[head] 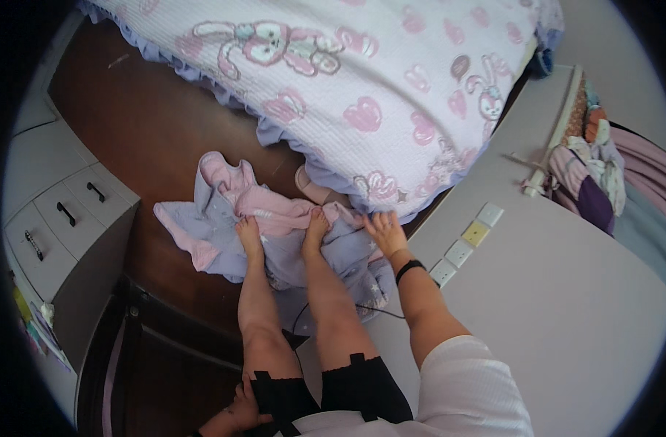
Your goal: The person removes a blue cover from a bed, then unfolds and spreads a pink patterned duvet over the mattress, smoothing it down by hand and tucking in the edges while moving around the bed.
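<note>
My right hand (386, 234), with a black band at the wrist, rests palm down at the lower corner of a white quilted bedspread (322, 104) with pink hearts and rabbits and a purple ruffled edge. Its fingers are spread; whether they pinch the ruffle does not show. Low in the view, my left hand (244, 407) lies against my thigh by the hem of my black shorts (360, 385). Both bare feet stand on a crumpled pink and lilac blanket (278, 235) with stars, spread on the dark wood floor.
A pink slipper (311, 188) lies partly beneath the bed's ruffle. On the left stands a cabinet with drawers (70, 213) and black handles. Several wall sockets (458, 253) line the wall at right, near hanging clothes (590, 185). A black cable (379, 310) runs by my legs.
</note>
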{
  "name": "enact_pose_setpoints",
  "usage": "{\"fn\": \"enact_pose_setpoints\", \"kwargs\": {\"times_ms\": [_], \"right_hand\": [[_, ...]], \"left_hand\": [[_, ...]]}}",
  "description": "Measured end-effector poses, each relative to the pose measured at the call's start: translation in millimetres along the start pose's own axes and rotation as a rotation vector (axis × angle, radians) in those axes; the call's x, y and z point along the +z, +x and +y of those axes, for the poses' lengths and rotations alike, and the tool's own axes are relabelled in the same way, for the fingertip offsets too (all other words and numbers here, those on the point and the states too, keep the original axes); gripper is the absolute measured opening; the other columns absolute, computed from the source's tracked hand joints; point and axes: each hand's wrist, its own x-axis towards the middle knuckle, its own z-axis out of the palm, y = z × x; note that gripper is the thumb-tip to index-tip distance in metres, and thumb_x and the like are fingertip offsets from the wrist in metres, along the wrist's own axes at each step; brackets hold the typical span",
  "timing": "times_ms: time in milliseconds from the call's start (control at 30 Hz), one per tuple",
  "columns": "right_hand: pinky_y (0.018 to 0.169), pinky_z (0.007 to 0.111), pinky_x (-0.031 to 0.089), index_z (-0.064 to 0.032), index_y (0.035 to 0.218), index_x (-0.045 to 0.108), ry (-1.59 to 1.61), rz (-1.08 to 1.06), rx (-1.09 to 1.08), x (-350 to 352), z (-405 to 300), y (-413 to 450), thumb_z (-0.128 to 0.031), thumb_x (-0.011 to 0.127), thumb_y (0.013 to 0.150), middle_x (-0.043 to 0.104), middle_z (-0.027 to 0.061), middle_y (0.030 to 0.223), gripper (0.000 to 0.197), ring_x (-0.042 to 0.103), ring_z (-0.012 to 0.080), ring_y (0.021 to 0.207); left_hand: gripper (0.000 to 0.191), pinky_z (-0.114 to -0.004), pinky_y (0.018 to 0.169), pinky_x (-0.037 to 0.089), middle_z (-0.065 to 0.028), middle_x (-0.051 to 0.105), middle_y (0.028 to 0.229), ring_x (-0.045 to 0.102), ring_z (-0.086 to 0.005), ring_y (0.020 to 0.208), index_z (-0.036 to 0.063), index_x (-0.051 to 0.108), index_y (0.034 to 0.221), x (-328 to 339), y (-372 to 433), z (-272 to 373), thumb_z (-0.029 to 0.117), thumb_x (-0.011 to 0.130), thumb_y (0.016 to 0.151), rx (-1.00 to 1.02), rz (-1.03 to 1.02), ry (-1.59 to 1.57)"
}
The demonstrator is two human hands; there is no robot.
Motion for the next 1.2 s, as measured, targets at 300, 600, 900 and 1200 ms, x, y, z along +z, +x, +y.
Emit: {"fn": "enact_pose_setpoints", "kwargs": {"times_ms": [300,600,900,1200], "right_hand": [[0.084,0.036,0.037,-0.014,0.083,0.068,0.204,0.085,-0.097,26.9,37.5,22.2,-0.02,0.053,0.08,0.061,0.0027,0.091,0.017,0.052,0.0214,0.096],[0.079,0.038,0.049,-0.0096,0.087,0.068,0.521,-0.309,-0.118,34.0,46.2,-20.1,-0.017,0.053,0.081,0.063,0.0084,0.1,0.018,0.059,0.0258,0.098],[0.077,0.045,0.051,-0.0156,0.104,0.063,0.612,-0.431,-0.044,-25.6,41.0,-4.7,-0.029,0.058,0.083,0.064,0.016,0.1,0.025,0.063,0.034,0.091],[0.081,0.041,0.051,-0.0105,0.106,0.065,0.736,-0.548,0.168,-111.7,64.4,-70.9,-0.031,0.063,0.083,0.068,0.0169,0.096,0.031,0.064,0.0338,0.091]], "left_hand": [[0.145,-0.049,0.11,0.023,-0.0402,-0.002,0.143,0.017,-0.0543,0.132,-0.0019,-0.038,0.132,8.8,3.5,29.1,0.057,0.077,0.066,0.077,0.163,-0.04],[0.144,-0.05,0.11,0.024,-0.0397,0.002,0.143,0.021,-0.0548,0.131,-0.0043,-0.032,0.135,-6.9,-6.8,69.5,0.069,0.07,0.065,-0.016,0.119,-0.041],[0.146,-0.049,0.108,0.027,-0.0423,0.006,0.142,0.025,-0.055,0.129,-0.0058,-0.026,0.138,-1.4,-8.7,60.0,0.083,0.06,0.06,0.058,0.194,-0.054],[0.145,-0.048,0.108,0.029,-0.0414,0.008,0.143,0.027,-0.0532,0.13,-0.0023,-0.018,0.143,32.9,19.6,12.5,0.084,0.06,0.058,0.276,0.428,-0.207]]}}
